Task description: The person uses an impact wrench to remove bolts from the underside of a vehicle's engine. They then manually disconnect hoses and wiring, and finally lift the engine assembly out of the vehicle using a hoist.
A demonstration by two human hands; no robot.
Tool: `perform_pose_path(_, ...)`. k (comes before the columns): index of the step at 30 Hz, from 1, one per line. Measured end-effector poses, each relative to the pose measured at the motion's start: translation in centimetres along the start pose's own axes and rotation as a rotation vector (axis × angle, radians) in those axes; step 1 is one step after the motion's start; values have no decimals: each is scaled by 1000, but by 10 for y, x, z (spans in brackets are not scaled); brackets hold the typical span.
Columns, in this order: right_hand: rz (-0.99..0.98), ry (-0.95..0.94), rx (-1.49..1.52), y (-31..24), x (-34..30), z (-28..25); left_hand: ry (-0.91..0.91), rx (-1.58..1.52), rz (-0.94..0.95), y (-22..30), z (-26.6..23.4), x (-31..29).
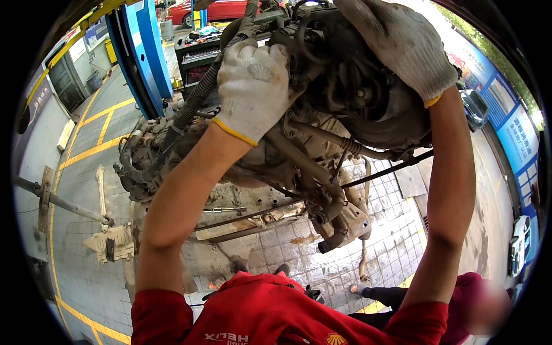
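Observation:
A large, dirty engine with hoses and pipes fills the upper middle of the head view. My left hand, in a white knitted glove with a yellow cuff, is closed at the engine's left side, beside a ribbed corrugated conduit. What its fingers grip is hidden behind the glove. My right hand, gloved the same way, lies over the engine's upper right with its fingers stretched toward the top edge. Below the engine hang pipes, a thin dark rod and a dark pipe end.
A blue lift post and a dark tool cart stand at the left. Tools and a long metal part lie below the engine. Another person is close at the lower right. Broken panels lie on the tiled floor.

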State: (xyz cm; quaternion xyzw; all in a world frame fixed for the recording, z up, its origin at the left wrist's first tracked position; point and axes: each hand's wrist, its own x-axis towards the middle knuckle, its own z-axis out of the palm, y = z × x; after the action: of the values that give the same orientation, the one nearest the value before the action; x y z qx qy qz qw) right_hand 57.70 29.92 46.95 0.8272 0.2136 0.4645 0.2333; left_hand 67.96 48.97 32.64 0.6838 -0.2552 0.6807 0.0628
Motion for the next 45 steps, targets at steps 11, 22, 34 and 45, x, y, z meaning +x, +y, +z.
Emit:
perform_pose_path(11, 62, 24, 70, 2, 1, 10, -194, 143, -36, 22, -3, -1)
perform_pose_path(22, 190, -21, 103, 4, -1, 15, -272, -188, -113, 8, 2, -3)
perform_pose_path(34, 181, -110, 131, 8, 5, 7, -557, -338, -252, -1, -12, 19)
perform_pose_path(45, 68, -73, 74, -5, 5, -2, -805, -138, -23, -47, -31, 59)
